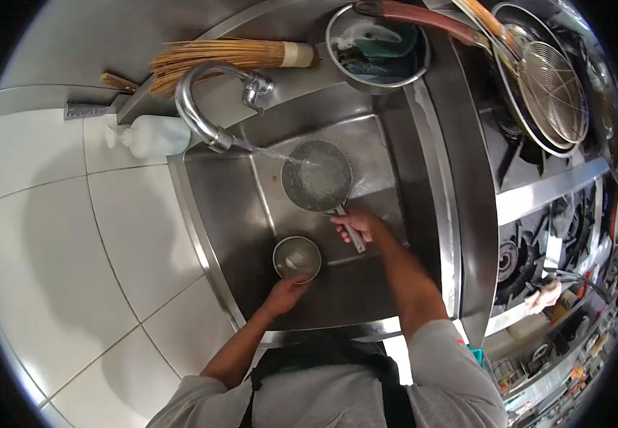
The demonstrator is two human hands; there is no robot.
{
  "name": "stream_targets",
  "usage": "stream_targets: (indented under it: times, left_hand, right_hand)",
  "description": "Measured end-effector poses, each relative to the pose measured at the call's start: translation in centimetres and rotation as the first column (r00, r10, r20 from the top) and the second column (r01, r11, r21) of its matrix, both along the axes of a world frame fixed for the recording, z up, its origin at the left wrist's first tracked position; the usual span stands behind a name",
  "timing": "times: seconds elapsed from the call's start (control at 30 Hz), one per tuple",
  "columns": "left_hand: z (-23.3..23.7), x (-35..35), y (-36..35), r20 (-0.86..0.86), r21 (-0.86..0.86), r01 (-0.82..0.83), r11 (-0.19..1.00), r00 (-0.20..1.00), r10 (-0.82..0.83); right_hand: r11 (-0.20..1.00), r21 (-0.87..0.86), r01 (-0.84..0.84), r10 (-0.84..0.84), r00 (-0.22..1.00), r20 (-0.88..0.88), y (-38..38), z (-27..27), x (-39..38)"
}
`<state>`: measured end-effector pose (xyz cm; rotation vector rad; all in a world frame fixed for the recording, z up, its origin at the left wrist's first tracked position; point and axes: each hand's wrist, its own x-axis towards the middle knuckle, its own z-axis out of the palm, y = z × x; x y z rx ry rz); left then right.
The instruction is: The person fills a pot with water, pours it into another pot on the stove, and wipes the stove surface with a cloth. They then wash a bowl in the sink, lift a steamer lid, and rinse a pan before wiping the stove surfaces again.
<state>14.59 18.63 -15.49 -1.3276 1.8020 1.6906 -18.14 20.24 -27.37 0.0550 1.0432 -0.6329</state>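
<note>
Water runs from the curved faucet [198, 107] into a saucepan [316, 175] inside the metal sink [223, 207]. My right hand [362, 227] is closed around the saucepan's handle, keeping the pan under the stream. Lower and to the left, my left hand [285, 294] grips the near rim of a small metal bowl [297, 258]. The bowl tilts toward me, and some of my left fingers are hidden behind or inside it.
A straw whisk broom [230, 55] and a pot [378, 78] with dark, soapy contents sit behind the sink. A white bottle [156, 135] lies on the tiled counter [131, 235] at left. Strainers [555, 93] and a stove [523, 257] are at right.
</note>
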Motion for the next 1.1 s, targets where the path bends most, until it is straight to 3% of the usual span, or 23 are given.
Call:
stream_targets:
  times: [0.07,0.17,0.33,0.5,0.67,0.77,0.87,0.93,0.97,1.0,1.03,1.1]
  left_hand:
    - [0.2,0.3,-0.2,0.075,-0.002,-0.015,1.0,0.997,0.016]
    - [-1.5,1.9,-1.0,0.012,0.014,-0.137,0.99,0.99,0.137]
    - [-2.1,3.0,-1.2,0.051,-0.064,-0.188,0.98,0.98,0.191]
    - [0.5,2.4,-0.4,0.065,-0.046,-0.207,0.977,0.976,0.21]
    - [1.5,2.9,-0.3,0.046,-0.107,-0.157,0.982,0.986,0.163]
    - [1.4,3.9,-0.2,-0.095,-0.098,-0.244,0.965,0.967,0.235]
    - [-0.5,5.4,-0.4,-0.111,-0.103,-0.213,0.971,0.973,0.202]
    - [-2.8,6.8,-1.1,-0.004,-0.13,-0.109,0.986,0.994,0.109]
    - [-3.9,7.4,-1.0,-0.083,-0.022,-0.224,0.974,0.972,0.221]
    - [-1.3,6.2,-1.1,-0.086,0.196,-0.375,0.906,0.914,0.397]
    - [-0.5,5.8,-1.0,-0.114,0.052,-0.285,0.957,0.95,0.289]
    - [1.0,4.1,-1.0,-0.058,0.065,-0.234,0.97,0.97,0.238]
  right_hand:
    - [0.995,-0.029,0.098,-0.097,0.995,0.029,-0.1,0.3,1.3]
    - [0.993,-0.084,0.087,-0.09,0.996,-0.024,-0.8,0.7,2.1]
    - [0.981,-0.119,0.152,-0.155,0.988,-0.021,-1.5,3.3,2.3]
    - [0.987,-0.125,0.099,-0.114,0.986,-0.119,0.0,7.1,2.3]
    - [0.987,-0.154,0.047,-0.076,0.979,-0.188,2.7,15.8,1.0]
    - [0.974,-0.225,0.02,-0.056,0.986,-0.155,5.0,19.4,1.5]
    - [0.956,-0.287,0.057,-0.095,0.988,-0.12,7.0,27.4,1.6]
    - [0.952,-0.301,0.045,-0.081,0.991,-0.11,8.7,31.8,1.6]
    - [0.945,-0.325,0.046,-0.078,0.993,-0.087,9.8,33.2,1.8]
    - [0.924,-0.378,0.063,-0.101,0.991,-0.082,11.0,35.5,1.9]
    - [0.906,-0.418,0.06,-0.109,0.99,-0.094,12.3,37.0,2.2]
    - [0.904,-0.42,0.079,-0.134,0.986,-0.103,15.3,39.4,2.7]
